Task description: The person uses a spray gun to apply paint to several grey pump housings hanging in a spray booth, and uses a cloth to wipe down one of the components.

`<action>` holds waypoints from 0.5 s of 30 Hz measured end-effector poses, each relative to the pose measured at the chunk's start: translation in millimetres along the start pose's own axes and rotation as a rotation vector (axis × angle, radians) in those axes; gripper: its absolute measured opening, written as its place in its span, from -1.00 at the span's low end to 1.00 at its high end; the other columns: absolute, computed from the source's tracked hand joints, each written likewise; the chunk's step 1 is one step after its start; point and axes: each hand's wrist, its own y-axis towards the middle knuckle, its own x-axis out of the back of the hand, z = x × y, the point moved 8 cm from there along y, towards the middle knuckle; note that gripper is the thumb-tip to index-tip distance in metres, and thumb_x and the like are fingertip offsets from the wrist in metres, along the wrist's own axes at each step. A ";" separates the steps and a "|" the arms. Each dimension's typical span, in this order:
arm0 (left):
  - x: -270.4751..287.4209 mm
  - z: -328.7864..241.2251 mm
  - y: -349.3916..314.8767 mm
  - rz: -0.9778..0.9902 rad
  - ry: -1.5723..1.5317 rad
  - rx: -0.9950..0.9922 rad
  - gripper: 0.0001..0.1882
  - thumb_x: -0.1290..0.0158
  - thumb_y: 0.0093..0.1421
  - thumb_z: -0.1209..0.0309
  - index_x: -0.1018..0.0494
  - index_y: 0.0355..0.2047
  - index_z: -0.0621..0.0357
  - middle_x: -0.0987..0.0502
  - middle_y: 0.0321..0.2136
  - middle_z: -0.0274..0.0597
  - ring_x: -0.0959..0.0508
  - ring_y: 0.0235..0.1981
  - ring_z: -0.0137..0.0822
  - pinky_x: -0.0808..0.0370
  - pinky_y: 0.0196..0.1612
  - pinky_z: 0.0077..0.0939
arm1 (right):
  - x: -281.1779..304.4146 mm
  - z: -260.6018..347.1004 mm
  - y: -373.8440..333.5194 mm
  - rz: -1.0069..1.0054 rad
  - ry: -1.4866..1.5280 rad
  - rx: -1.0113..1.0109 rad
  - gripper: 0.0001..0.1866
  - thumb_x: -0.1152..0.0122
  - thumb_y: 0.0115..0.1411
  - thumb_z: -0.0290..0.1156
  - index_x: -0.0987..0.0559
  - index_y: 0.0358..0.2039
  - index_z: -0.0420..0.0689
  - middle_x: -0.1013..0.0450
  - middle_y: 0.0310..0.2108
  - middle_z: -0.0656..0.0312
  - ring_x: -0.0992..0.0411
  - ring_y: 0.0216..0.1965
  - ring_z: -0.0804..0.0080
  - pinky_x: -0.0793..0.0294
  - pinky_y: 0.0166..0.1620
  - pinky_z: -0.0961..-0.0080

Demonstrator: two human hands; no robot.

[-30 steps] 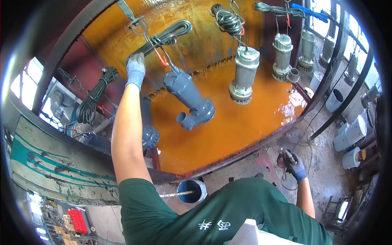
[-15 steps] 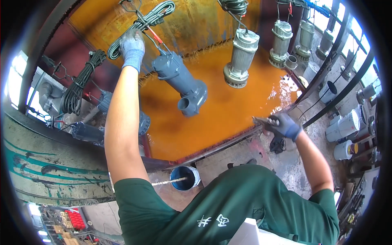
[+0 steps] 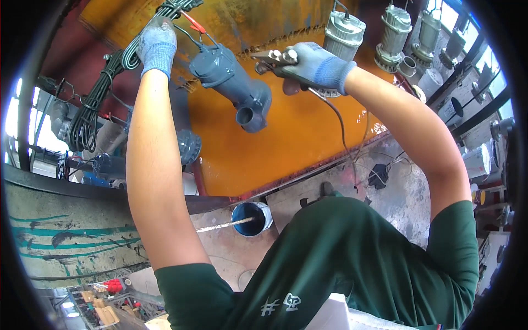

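My left hand, in a blue-grey knit glove, is closed around a coiled dark cable at the upper left. Just right of it, a blue-grey submersible pump hangs tilted, its round outlet facing down toward me. Gloved too, my right hand grips a metal spray gun, whose nozzle end points left at the pump without touching it. A thin dark hose trails down from the gun. The fingers around the gun's handle are partly hidden.
Several unpainted grey pumps hang at the upper right. Below the pumps lies an orange-coated basin with a dark red rim. A blue-lined bucket holding a stick stands near my legs. Another cable coil hangs at the left.
My right hand has swung up and left with the spray gun, from beside the basin's right rim to near the pump. My left hand and the cable sit slightly further left and higher in view.
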 end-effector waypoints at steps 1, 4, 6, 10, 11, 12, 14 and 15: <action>2.9 -1.6 -2.0 0.006 0.012 0.003 -0.66 0.08 0.37 0.14 -0.59 -0.11 0.04 -0.65 -0.17 0.13 -0.62 -0.09 0.17 -0.52 -0.02 0.07 | -0.8 1.1 4.0 -0.005 0.064 -0.003 -0.66 -0.18 0.33 -0.17 -0.66 -0.19 -0.23 -0.66 -0.48 0.17 -0.58 -0.52 0.48 -0.54 -0.42 0.47; 2.7 -2.6 -1.8 0.037 0.007 0.059 -0.61 0.10 0.40 0.08 -0.57 -0.04 0.04 -0.62 -0.08 0.16 -0.59 -0.02 0.18 -0.50 0.03 0.07 | -14.0 -14.5 25.5 0.038 0.181 -0.058 -0.67 -0.14 0.33 -0.18 -0.66 -0.28 -0.22 -0.67 -0.48 0.18 -0.57 -0.52 0.55 -0.51 -0.45 0.55; 2.4 -4.8 0.9 0.056 0.045 0.063 -0.58 0.11 0.40 0.06 -0.56 -0.02 0.06 -0.62 -0.07 0.16 -0.59 -0.01 0.19 -0.49 0.04 0.07 | -23.2 -24.7 38.3 0.066 0.144 -0.073 -0.66 -0.12 0.33 -0.18 -0.65 -0.34 -0.21 -0.68 -0.49 0.18 -0.58 -0.51 0.54 -0.52 -0.43 0.52; 0.2 -8.7 1.8 0.077 0.067 0.015 -0.56 0.15 0.41 0.05 -0.56 -0.04 0.07 -0.61 -0.06 0.17 -0.58 -0.03 0.23 -0.51 0.01 0.08 | -30.7 -37.6 54.6 0.035 0.106 -0.028 -0.64 -0.09 0.35 -0.16 -0.65 -0.35 -0.20 -0.68 -0.48 0.17 -0.63 -0.46 0.48 -0.59 -0.31 0.49; -2.1 -7.3 6.8 0.079 0.115 0.000 -0.56 0.16 0.42 0.05 -0.56 -0.03 0.06 -0.61 -0.07 0.17 -0.59 -0.03 0.24 -0.52 0.01 0.08 | -32.0 -40.8 57.2 0.025 0.084 -0.007 -0.64 -0.09 0.35 -0.16 -0.65 -0.33 -0.21 -0.68 -0.48 0.16 -0.64 -0.44 0.46 -0.60 -0.29 0.48; -3.6 -8.5 6.5 0.078 0.125 -0.018 -0.56 0.17 0.42 0.05 -0.56 -0.02 0.05 -0.61 -0.07 0.19 -0.58 -0.03 0.25 -0.52 0.02 0.09 | -32.8 -43.2 58.4 0.014 0.063 0.014 -0.64 -0.10 0.35 -0.16 -0.65 -0.30 -0.21 -0.68 -0.47 0.15 -0.66 -0.41 0.45 -0.61 -0.27 0.47; -7.1 -9.1 7.5 0.098 0.119 0.014 -0.54 0.18 0.42 0.04 -0.55 -0.02 0.08 -0.61 -0.06 0.22 -0.57 -0.01 0.27 -0.50 0.04 0.11 | -35.5 -43.5 62.3 0.052 -0.055 0.050 -0.66 -0.14 0.35 -0.17 -0.65 -0.29 -0.22 -0.67 -0.49 0.13 -0.67 -0.40 0.43 -0.63 -0.27 0.44; -7.1 -14.1 7.5 0.091 0.113 -0.029 -0.52 0.17 0.42 0.03 -0.55 -0.01 0.12 -0.59 -0.05 0.25 -0.57 0.00 0.28 -0.49 0.06 0.13 | -36.5 -50.5 63.3 0.078 -0.050 -0.011 -0.67 -0.15 0.35 -0.19 -0.64 -0.29 -0.23 -0.67 -0.49 0.12 -0.67 -0.41 0.41 -0.63 -0.28 0.43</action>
